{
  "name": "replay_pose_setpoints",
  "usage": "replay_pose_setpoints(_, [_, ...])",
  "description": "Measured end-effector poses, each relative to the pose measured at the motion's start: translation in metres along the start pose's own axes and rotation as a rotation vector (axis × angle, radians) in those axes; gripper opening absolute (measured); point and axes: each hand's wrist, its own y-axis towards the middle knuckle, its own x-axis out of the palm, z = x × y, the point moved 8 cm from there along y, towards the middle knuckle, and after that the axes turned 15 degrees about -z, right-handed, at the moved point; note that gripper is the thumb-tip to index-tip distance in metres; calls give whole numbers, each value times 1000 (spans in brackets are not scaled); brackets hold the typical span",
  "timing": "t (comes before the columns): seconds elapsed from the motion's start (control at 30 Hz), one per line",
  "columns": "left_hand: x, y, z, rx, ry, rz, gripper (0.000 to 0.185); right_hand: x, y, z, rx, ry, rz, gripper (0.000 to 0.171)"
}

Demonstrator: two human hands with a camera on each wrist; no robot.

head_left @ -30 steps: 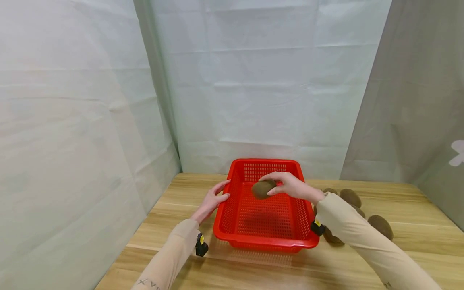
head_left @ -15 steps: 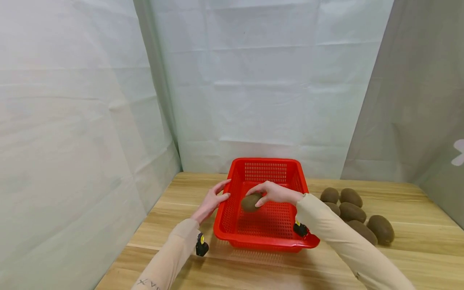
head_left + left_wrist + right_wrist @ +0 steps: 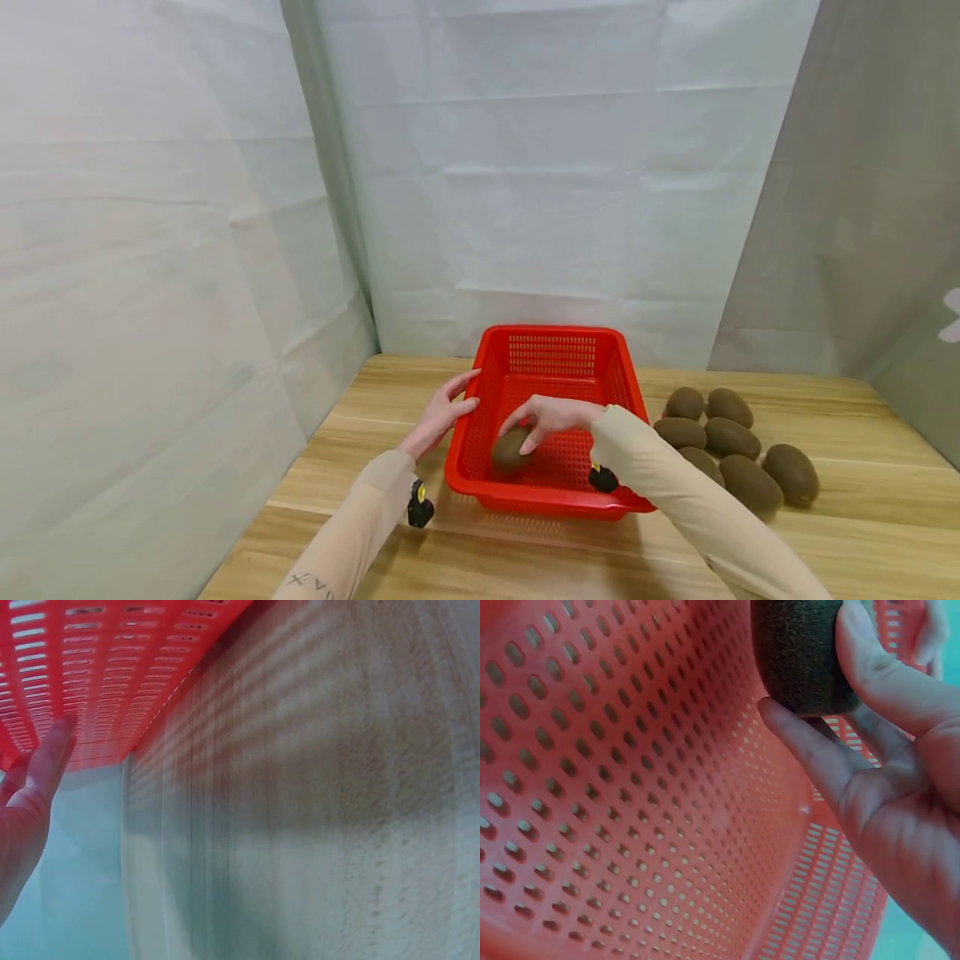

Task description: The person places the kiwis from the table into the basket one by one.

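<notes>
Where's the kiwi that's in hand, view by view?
Head: lower centre, kiwi inside the red basket, toward its near left corner, in the right hand.
Left wrist: not in it.
Right wrist: top edge, right of centre, kiwi cut off by the frame.
Shared landmark: red basket, in all three.

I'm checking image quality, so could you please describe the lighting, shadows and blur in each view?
Head: soft shadows on the table; left wrist: stripes of shadow beside the basket, the table's grain blurred; right wrist: the kiwi dark against the basket's washed-out pink.
</notes>
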Motion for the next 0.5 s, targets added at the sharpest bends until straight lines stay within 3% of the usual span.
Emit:
replay_pose_setpoints(0.17, [5,-3,9,6,-3,-32,52,9,5,-1,-29,-11,-56,39])
replay_pose_setpoints(0.33, [12,-10,24,12,9,-54,53,14,9,5,-1,6,-67,38])
replay_pose_setpoints(0.5, [14,-12,25,39,27,-57,52,16,11,11,34,6,-62,39])
